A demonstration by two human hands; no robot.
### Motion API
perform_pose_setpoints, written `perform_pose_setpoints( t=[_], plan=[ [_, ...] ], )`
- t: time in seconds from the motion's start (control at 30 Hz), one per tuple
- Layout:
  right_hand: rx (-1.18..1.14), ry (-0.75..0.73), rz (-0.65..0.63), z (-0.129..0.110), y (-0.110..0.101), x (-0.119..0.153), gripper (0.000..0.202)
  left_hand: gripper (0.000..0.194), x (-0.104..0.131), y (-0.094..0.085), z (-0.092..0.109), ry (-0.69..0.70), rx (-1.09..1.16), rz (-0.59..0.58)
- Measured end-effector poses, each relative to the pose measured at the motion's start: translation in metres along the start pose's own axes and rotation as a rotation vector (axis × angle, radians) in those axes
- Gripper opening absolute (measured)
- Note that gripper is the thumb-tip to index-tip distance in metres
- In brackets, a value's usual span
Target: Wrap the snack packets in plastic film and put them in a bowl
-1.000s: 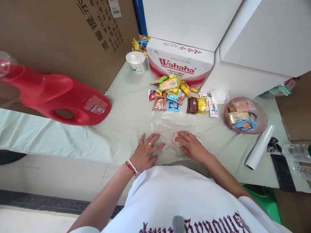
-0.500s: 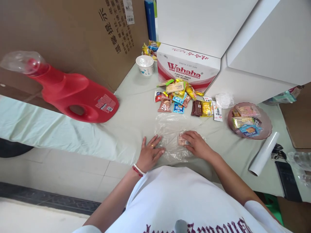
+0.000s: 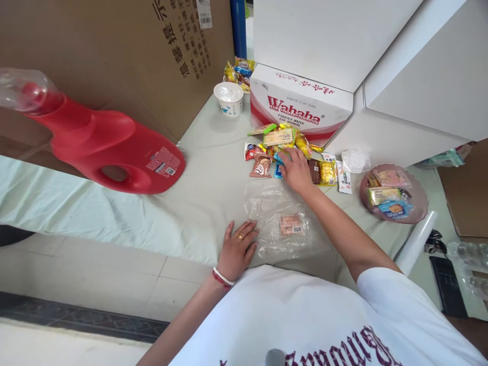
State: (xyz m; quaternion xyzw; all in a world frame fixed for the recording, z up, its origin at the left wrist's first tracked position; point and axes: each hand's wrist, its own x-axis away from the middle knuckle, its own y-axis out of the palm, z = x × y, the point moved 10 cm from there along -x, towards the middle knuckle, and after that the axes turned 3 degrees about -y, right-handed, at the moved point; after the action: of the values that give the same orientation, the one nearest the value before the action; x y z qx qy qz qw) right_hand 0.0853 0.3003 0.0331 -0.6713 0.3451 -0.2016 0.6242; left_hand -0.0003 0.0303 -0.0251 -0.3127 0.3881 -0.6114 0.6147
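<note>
My left hand point(image 3: 238, 249) lies flat with spread fingers on the cloth, its fingertips at the left edge of a clear plastic sheet or bag point(image 3: 267, 203). On that plastic rests a small pinkish wrapped snack point(image 3: 291, 225) with a barcode, free of both hands. My right hand point(image 3: 296, 170) reaches over a pile of wrapped snacks, its fingers apart above a blue packet point(image 3: 278, 171) that they partly cover. Beside it are a brown round-print packet point(image 3: 261, 166), a dark brown packet point(image 3: 314, 171) and a yellow packet point(image 3: 327, 173).
A pink glass bowl point(image 3: 421, 203) of snacks stands right, near a white roll point(image 3: 417, 244) and a black phone point(image 3: 448, 285). Behind the pile is a Wahaha carton point(image 3: 301, 109); a paper cup point(image 3: 229, 99) stands to its left. A large red jug point(image 3: 114, 147) is at left.
My right hand has left the pinkish snack on the plastic and moved forward to the snack pile. My left hand stays near the plastic's edge. The view has shifted slightly.
</note>
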Motion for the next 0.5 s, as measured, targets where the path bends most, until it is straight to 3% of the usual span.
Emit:
perform_pose_setpoints(
  t=[0.1,0.27,0.33,0.5],
  plan=[
    [0.051,-0.16,-0.038,0.0,0.012,-0.014,0.047,0.029,0.0,-0.002,0.001,0.002,0.007,0.012],
    [0.027,-0.05,-0.027,0.056,0.01,-0.009,0.04,0.029,-0.001,-0.001,0.0,0.003,0.021,0.006],
    [-0.02,-0.061,-0.025,0.068,0.009,0.001,0.041,0.029,-0.001,-0.001,0.0,0.002,0.024,0.008],
    [-0.133,-0.12,-0.001,0.057,0.01,0.032,0.043,0.029,-0.001,-0.002,0.0,0.011,0.028,0.016]
  ],
)
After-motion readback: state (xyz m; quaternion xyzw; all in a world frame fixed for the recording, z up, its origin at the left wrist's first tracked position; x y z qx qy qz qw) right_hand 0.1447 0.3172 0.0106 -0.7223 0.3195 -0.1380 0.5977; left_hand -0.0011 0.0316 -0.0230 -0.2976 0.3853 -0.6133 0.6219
